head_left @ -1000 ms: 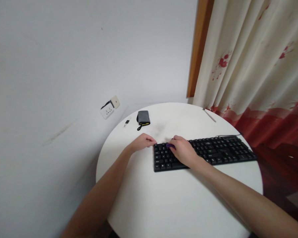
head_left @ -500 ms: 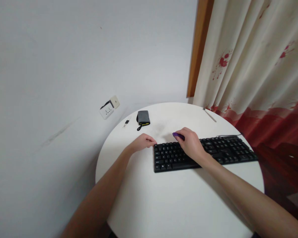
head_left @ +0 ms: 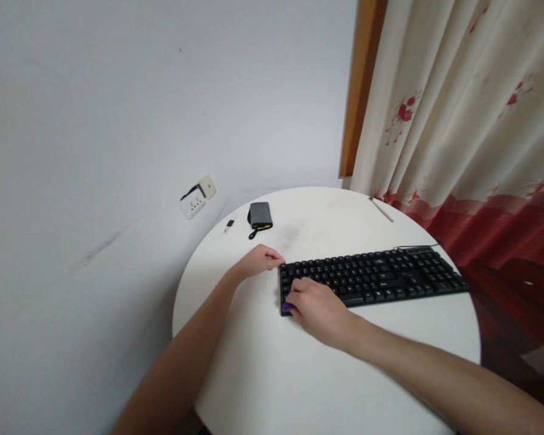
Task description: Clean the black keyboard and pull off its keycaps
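A black keyboard (head_left: 372, 275) lies across the round white table. At its far left corner, my left hand (head_left: 260, 261) is closed, with thumb and fingertips pinched against the edge. Over the near left keys, my right hand (head_left: 317, 305) is curled around a small purple object (head_left: 288, 307). Only one end of that object shows beside the fingers, so its exact kind is hidden. My right fingers cover several keys at the left end.
A folded grey cloth (head_left: 260, 215) with a black loop lies toward the back left, beside a small black item (head_left: 230, 223). A thin stick-like tool (head_left: 381, 209) rests near the back right edge. The wall with a socket (head_left: 192, 203) borders the table (head_left: 272, 374); a curtain (head_left: 417, 121) hangs right.
My right hand has moved left and nearer to me, from the keyboard's middle to its near left corner, carrying the purple object. My left hand stays at the far left corner.
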The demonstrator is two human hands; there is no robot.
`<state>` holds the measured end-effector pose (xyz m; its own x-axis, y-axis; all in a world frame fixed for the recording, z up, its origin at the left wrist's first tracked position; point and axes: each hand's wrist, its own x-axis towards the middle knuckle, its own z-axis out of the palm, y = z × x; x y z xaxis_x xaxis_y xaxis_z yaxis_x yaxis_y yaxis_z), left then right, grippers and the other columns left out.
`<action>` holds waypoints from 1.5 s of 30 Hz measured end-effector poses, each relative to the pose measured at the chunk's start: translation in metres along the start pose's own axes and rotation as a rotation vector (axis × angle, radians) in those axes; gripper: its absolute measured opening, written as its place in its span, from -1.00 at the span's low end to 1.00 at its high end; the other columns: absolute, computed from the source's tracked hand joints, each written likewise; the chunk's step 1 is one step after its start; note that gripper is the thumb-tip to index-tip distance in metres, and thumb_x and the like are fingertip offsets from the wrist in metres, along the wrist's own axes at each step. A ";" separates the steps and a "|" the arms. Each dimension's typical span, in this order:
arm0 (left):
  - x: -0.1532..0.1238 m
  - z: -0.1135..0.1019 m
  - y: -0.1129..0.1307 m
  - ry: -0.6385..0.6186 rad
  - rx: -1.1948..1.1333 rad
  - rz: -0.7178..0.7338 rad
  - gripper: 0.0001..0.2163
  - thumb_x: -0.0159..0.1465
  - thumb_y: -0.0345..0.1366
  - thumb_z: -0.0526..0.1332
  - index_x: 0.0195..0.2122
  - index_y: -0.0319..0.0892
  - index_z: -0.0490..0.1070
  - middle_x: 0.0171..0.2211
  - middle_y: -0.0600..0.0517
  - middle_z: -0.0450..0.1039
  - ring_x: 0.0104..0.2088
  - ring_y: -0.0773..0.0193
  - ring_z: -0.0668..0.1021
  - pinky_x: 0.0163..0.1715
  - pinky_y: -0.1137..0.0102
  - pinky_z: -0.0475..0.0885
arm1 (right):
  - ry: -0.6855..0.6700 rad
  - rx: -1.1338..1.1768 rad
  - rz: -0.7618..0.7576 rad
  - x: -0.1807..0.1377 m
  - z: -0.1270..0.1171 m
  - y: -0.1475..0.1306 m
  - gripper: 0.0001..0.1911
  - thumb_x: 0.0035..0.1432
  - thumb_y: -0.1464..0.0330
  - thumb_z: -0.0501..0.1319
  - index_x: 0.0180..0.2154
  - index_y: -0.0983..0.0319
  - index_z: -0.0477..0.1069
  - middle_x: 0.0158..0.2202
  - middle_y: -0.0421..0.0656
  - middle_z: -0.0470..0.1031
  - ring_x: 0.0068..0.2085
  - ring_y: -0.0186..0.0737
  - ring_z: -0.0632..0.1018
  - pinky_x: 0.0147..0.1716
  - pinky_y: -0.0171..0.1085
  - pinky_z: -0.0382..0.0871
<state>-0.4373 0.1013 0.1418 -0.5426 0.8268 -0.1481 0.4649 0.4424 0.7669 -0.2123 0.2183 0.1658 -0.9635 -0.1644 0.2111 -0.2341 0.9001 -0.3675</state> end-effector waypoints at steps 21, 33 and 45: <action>0.001 0.000 -0.005 -0.001 0.007 0.006 -0.70 0.13 -0.10 0.28 -0.32 -0.26 0.63 -0.49 -0.01 0.53 -0.48 0.32 0.44 -0.43 0.45 0.31 | 0.038 0.029 -0.020 0.007 -0.012 0.029 -0.85 0.23 0.48 0.20 -0.25 0.26 0.56 -0.23 -0.06 0.52 -0.15 -0.17 0.50 -0.11 -0.26 0.32; 0.000 0.000 -0.003 -0.002 0.004 0.006 -0.69 0.13 -0.07 0.29 -0.32 -0.23 0.63 -0.47 0.00 0.54 -0.47 0.30 0.45 -0.42 0.44 0.33 | 0.337 0.303 0.129 0.007 -0.036 0.039 -0.86 0.25 0.43 0.21 -0.22 0.23 0.56 -0.25 -0.12 0.55 -0.21 -0.23 0.53 -0.14 -0.28 0.36; -0.006 -0.001 0.013 -0.017 0.143 0.069 -0.66 0.24 -0.07 0.17 -0.27 -0.23 0.61 -0.41 -0.02 0.58 -0.41 0.25 0.52 -0.37 0.44 0.36 | 0.150 -0.038 0.234 0.011 -0.015 0.047 -0.83 0.28 0.39 0.18 -0.24 0.24 0.57 -0.27 -0.06 0.53 -0.22 -0.17 0.54 -0.18 -0.27 0.32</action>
<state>-0.4291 0.1019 0.1533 -0.4943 0.8624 -0.1097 0.5966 0.4282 0.6787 -0.2321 0.2646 0.1643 -0.9603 0.1087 0.2570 0.0003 0.9214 -0.3887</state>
